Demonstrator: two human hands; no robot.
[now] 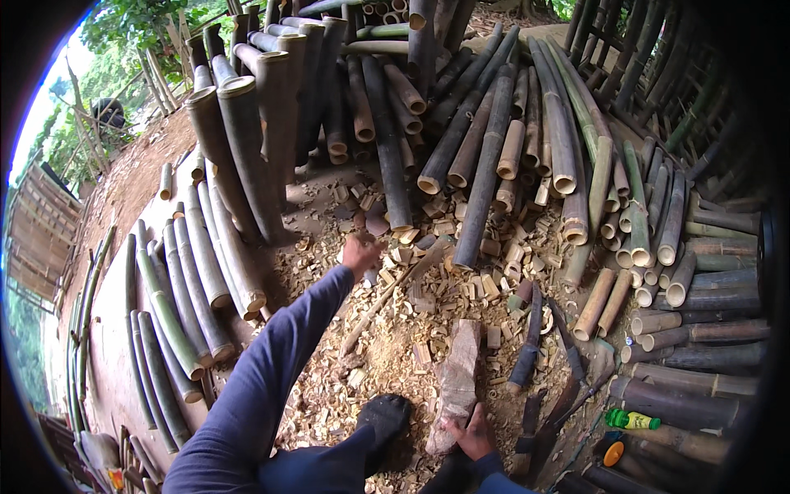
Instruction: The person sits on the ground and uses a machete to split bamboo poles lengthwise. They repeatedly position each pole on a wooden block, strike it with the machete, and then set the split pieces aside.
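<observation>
"Holding anything, buddy?"

"Can't tell about my left hand, it's out over pale, scattered bamboo chips. My right hand is touching a long, rough brown wooden block; whether its fingers grip, no clue."

"Where's the block?"

"On the chips, right of my black-clad foot."

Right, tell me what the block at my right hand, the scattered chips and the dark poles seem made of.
Block: probably wood, rough and unfinished, with hacked, uneven faces; stone isn't ruled out. Chips: likely raw bamboo, pale, thin and curved. Dark poles: bamboo, smooth-skinned, given the hollow ends and ringed joints.
</observation>
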